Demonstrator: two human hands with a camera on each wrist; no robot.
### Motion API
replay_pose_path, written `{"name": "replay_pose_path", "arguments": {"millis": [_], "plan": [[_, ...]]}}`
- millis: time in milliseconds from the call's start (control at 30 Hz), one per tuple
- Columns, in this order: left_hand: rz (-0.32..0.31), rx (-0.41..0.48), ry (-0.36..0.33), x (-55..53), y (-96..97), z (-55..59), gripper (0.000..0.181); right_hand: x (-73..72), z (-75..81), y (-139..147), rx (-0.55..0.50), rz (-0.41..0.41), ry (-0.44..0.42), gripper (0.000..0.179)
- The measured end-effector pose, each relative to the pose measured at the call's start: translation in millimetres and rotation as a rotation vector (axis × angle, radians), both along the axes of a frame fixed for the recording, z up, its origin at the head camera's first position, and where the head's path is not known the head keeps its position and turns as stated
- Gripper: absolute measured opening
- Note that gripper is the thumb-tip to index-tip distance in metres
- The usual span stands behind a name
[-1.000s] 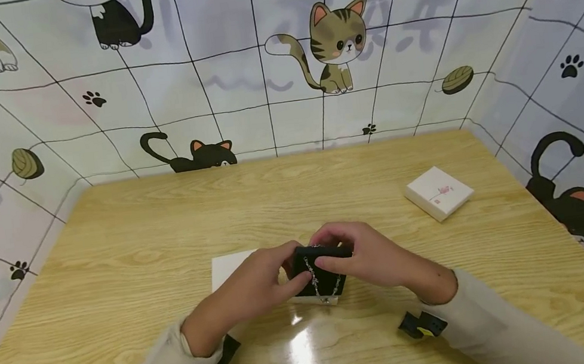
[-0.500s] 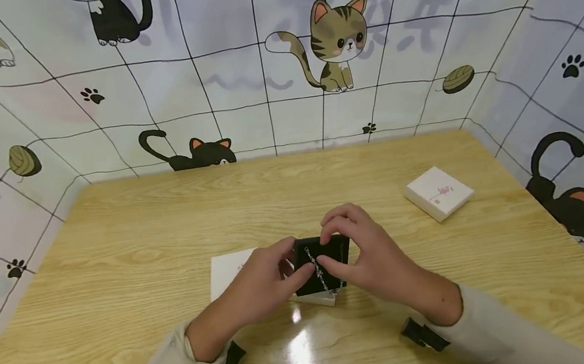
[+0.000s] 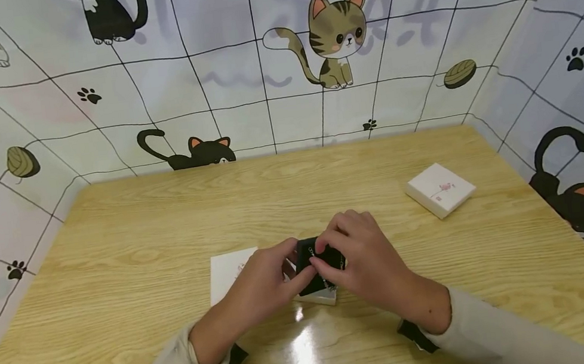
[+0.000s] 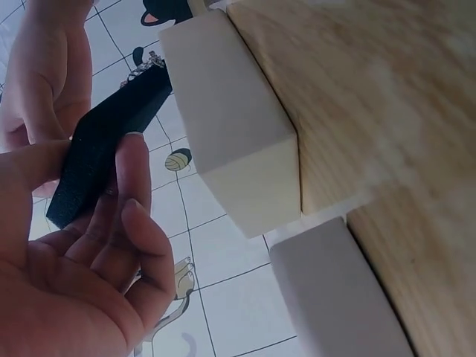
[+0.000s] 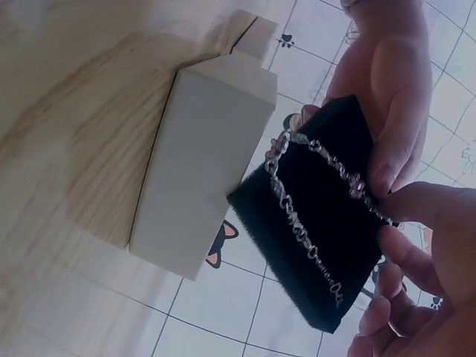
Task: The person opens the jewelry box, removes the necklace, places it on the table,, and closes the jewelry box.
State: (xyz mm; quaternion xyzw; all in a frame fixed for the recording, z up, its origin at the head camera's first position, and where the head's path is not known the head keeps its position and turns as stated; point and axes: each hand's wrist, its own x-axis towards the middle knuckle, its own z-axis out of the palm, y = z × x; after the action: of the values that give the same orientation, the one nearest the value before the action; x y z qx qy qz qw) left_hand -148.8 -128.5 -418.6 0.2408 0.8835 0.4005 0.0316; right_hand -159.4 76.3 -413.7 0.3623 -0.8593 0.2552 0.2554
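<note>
A thin black foam pad (image 5: 335, 171), its top face tilted, is held between the thumb and fingers of my left hand (image 3: 255, 282). Draped over the pad is a silver chain bracelet (image 5: 303, 235) with small pinkish ornaments. My right hand (image 3: 371, 257) pinches one end of the bracelet between thumb and index finger at the pad's upper edge; its other fingers are curled. Below the pad, a white box base (image 3: 319, 300) stands on the table, mostly covered by pad and hands in the head view. In the left wrist view, the pad's edge shows close beside this base.
A white square lid (image 3: 222, 277) with a pink print lies left of the base, partly behind my left hand. Another white box (image 3: 440, 189) with a pink flower print rests at the back right of the wooden table (image 3: 166, 220). Cat-patterned cloth walls (image 3: 238, 92) surround it.
My right hand's fingers have lifted from the pad's far edge and drawn in leftward, closing thumb and index finger together over the pad. The left hand keeps its hold, with the pad slightly retilted.
</note>
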Motion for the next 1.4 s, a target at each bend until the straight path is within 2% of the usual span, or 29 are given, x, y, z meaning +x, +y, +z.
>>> {"name": "replay_pose_path", "arguments": {"millis": [300, 467, 1000, 1400], "plan": [[0.019, -0.042, 0.055, 2.1, 1.2, 1.4, 0.011, 0.5, -2.4, -1.8, 0.01, 0.007, 0.057, 0.019], [0.044, -0.069, 0.059, 3.4, -0.3, 3.0, 0.01, -1.6, -2.1, -3.8, 0.01, 0.031, 0.073, 0.019], [0.019, -0.088, 0.073, 3.5, 2.1, 2.2, 0.01, -4.2, 2.8, 1.8, -0.022, 0.04, 0.057, 0.016], [-0.016, -0.094, 0.11, 2.0, 2.3, -0.3, 0.011, -5.2, 2.7, 3.9, 0.006, 0.069, 0.12, 0.015]]}}
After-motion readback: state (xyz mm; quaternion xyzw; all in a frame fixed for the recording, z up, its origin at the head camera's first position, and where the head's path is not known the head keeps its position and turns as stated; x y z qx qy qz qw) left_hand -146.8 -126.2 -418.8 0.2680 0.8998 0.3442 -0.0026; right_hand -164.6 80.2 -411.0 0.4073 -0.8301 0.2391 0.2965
